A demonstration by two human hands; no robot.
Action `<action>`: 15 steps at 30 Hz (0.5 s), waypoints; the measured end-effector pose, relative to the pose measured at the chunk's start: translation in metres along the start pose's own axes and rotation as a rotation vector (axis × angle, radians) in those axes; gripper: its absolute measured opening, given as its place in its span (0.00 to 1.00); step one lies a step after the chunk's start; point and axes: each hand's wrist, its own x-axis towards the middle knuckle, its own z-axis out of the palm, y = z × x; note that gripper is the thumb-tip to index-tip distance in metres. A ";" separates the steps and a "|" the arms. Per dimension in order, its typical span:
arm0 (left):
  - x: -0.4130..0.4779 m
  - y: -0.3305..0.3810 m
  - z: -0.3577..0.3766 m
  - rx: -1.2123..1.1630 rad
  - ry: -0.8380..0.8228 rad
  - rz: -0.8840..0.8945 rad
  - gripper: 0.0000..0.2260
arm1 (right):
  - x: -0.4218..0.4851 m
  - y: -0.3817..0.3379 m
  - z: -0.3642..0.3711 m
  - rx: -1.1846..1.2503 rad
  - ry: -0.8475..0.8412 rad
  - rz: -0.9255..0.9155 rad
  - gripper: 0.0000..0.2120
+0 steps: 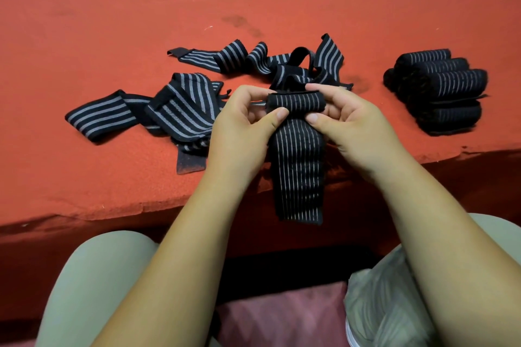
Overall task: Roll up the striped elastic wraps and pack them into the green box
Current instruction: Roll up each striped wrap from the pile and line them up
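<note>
Two hands, the left hand (244, 121) and right hand (345, 118), pinch a half-rolled striped wrap (297, 144) between them at the near edge of the red surface (112, 36); its loose tail hangs over that edge. Beyond lie unrolled wraps (180, 107); finished rolls (439, 90) sit stacked to the right.

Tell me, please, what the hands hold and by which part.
Left hand and right hand pinch a black grey-striped elastic wrap by its rolled-up end; the tail hangs free.
</note>
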 end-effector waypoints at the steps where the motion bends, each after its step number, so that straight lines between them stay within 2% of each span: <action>1: 0.000 0.000 0.000 0.005 0.000 -0.002 0.10 | 0.000 0.000 -0.001 0.003 -0.003 0.005 0.23; 6: -0.001 0.004 -0.002 -0.033 -0.047 -0.014 0.13 | 0.001 0.000 -0.001 -0.040 0.021 -0.045 0.13; 15: -0.006 0.004 0.002 -0.001 -0.026 -0.116 0.12 | 0.000 -0.007 0.007 0.045 0.154 -0.078 0.13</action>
